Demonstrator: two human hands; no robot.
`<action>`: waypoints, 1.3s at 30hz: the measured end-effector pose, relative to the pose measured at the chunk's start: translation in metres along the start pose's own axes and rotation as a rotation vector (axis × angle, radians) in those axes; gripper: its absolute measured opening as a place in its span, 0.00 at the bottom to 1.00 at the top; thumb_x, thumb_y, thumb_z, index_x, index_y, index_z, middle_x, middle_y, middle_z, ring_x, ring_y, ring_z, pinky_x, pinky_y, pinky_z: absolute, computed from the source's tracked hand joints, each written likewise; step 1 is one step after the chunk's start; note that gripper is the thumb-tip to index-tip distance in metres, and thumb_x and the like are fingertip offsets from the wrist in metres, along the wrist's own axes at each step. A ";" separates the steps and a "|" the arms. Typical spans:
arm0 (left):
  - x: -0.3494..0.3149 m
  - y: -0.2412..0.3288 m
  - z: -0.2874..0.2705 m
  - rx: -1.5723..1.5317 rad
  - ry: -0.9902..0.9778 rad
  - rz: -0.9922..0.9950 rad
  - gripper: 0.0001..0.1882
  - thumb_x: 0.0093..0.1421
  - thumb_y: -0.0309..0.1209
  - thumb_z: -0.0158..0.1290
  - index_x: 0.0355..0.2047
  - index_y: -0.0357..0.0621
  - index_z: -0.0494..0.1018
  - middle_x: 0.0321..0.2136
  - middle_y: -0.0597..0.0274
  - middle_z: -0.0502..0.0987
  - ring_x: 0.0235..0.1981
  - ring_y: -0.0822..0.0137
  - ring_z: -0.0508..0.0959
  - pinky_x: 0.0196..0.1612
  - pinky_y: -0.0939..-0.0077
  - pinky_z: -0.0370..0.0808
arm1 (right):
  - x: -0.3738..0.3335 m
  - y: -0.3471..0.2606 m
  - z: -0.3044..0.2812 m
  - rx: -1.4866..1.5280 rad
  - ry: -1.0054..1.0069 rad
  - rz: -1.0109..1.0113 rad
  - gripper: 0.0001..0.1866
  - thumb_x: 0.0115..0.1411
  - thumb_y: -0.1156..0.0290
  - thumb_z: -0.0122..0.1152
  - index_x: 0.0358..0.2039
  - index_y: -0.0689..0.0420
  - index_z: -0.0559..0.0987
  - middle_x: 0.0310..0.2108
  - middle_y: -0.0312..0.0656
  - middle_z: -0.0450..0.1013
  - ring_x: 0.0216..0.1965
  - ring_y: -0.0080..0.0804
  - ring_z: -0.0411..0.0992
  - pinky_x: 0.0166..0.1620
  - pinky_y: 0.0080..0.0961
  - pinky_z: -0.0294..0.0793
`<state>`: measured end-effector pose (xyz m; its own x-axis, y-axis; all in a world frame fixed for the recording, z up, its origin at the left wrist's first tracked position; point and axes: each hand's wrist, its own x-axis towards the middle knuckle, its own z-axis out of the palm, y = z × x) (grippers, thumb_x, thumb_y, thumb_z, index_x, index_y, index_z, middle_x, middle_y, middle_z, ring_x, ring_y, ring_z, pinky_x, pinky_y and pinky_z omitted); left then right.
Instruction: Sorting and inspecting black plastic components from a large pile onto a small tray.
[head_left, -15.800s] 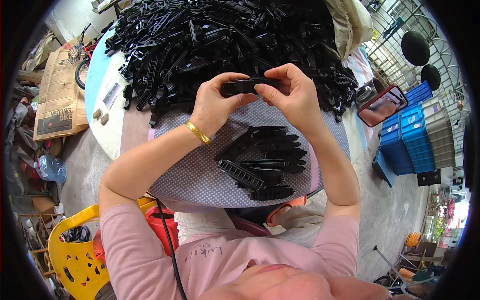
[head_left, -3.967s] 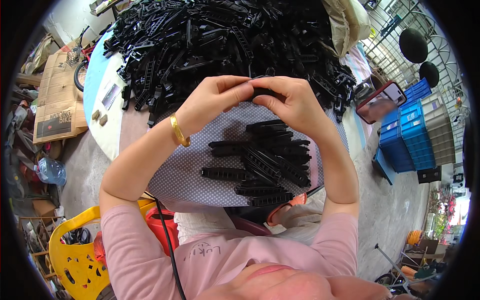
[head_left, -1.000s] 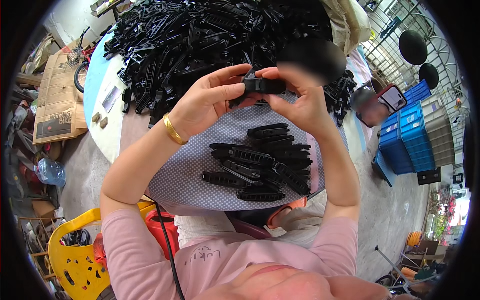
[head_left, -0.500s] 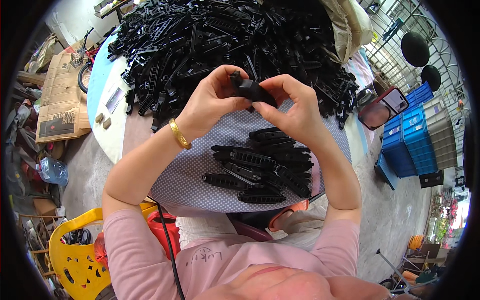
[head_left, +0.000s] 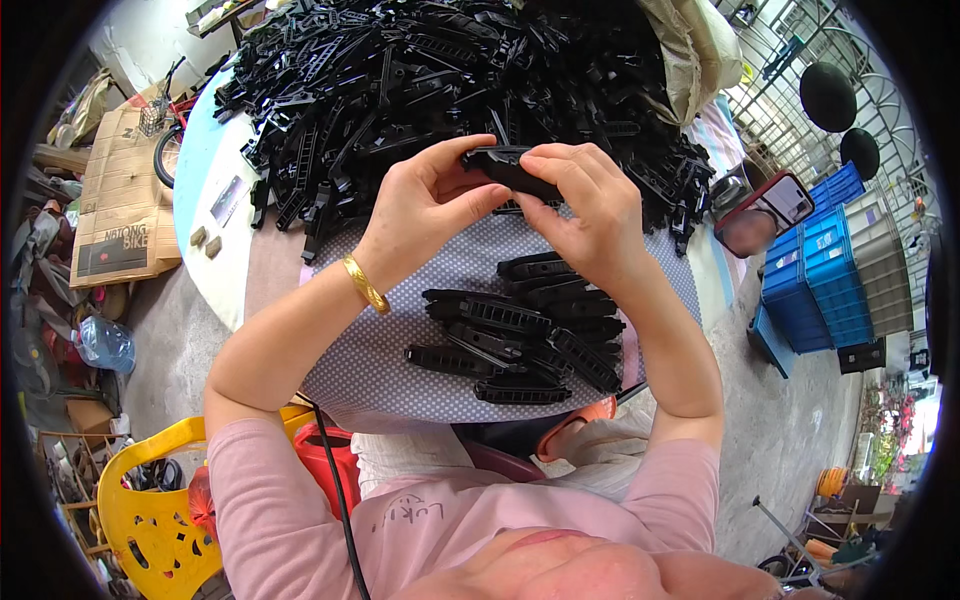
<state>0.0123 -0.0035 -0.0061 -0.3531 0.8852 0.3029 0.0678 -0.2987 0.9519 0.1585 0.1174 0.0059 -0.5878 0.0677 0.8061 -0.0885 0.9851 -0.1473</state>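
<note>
Between my two hands is an elongated black plastic part (head_left: 512, 172), raised above the table at the near edge of the big heap. My left hand (head_left: 432, 195), with a gold bangle at the wrist, pinches its left end between thumb and fingers. The fingers of my right hand (head_left: 590, 205) are closed over its right end. Closer to me, several similar long black parts (head_left: 510, 330) lie in a small pile on the dotted cloth. A large heap of loose black plastic pieces (head_left: 430, 80) covers the far side of the table.
The round table (head_left: 385, 350) has a patterned cloth. A phone (head_left: 782, 205) stands at its right, near a pale sack (head_left: 695, 60). Blue crates (head_left: 815, 285) are stacked at the right. On the left are a yellow chair (head_left: 150, 500) and a cardboard box (head_left: 125, 205). A black cable (head_left: 340, 490) hangs beside me.
The black part has been turned to lie more lengthwise between my hands. My right fingers have shifted onto its top, while my left hand keeps its pinch.
</note>
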 end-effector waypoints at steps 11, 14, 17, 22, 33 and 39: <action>0.003 0.000 -0.004 -0.080 -0.002 -0.150 0.20 0.53 0.26 0.59 0.47 0.36 0.71 0.32 0.62 0.78 0.34 0.76 0.76 0.39 0.84 0.76 | 0.000 -0.007 0.003 -0.117 0.018 -0.136 0.17 0.41 0.74 0.68 0.34 0.59 0.75 0.35 0.41 0.75 0.34 0.37 0.74 0.36 0.28 0.74; 0.001 -0.003 -0.002 -0.169 0.000 -0.173 0.19 0.54 0.26 0.58 0.47 0.36 0.71 0.32 0.62 0.78 0.34 0.76 0.76 0.40 0.83 0.76 | 0.000 -0.010 0.004 -0.129 0.029 -0.132 0.17 0.41 0.73 0.68 0.34 0.59 0.75 0.35 0.41 0.75 0.35 0.37 0.74 0.38 0.29 0.73; 0.000 -0.005 -0.003 -0.259 0.015 -0.188 0.19 0.54 0.25 0.58 0.47 0.36 0.71 0.33 0.61 0.77 0.35 0.76 0.76 0.40 0.82 0.76 | 0.001 -0.010 0.004 -0.122 0.011 -0.120 0.17 0.41 0.73 0.68 0.34 0.59 0.75 0.34 0.40 0.75 0.35 0.37 0.74 0.39 0.31 0.72; 0.003 -0.005 -0.007 -0.144 -0.057 -0.102 0.19 0.53 0.24 0.58 0.46 0.37 0.72 0.34 0.61 0.77 0.35 0.76 0.76 0.41 0.82 0.76 | 0.001 0.000 -0.002 0.134 -0.013 0.158 0.25 0.43 0.68 0.69 0.42 0.62 0.73 0.39 0.47 0.73 0.38 0.39 0.73 0.44 0.28 0.71; 0.003 0.009 -0.006 0.116 -0.093 0.079 0.18 0.50 0.22 0.59 0.43 0.37 0.72 0.34 0.64 0.77 0.35 0.76 0.77 0.41 0.84 0.75 | 0.000 -0.001 -0.013 0.104 -0.194 0.166 0.19 0.45 0.66 0.69 0.35 0.63 0.78 0.28 0.46 0.76 0.30 0.36 0.75 0.40 0.26 0.72; -0.001 0.008 -0.010 0.027 -0.135 -0.039 0.18 0.50 0.23 0.61 0.42 0.36 0.72 0.33 0.62 0.77 0.34 0.77 0.76 0.40 0.84 0.76 | 0.007 0.020 -0.025 0.424 -0.256 0.418 0.16 0.52 0.61 0.63 0.35 0.62 0.78 0.28 0.44 0.76 0.29 0.26 0.74 0.36 0.23 0.72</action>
<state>0.0039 -0.0107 0.0006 -0.2270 0.9364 0.2676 0.0828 -0.2553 0.9633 0.1724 0.1414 0.0228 -0.8100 0.3410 0.4771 -0.0896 0.7320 -0.6754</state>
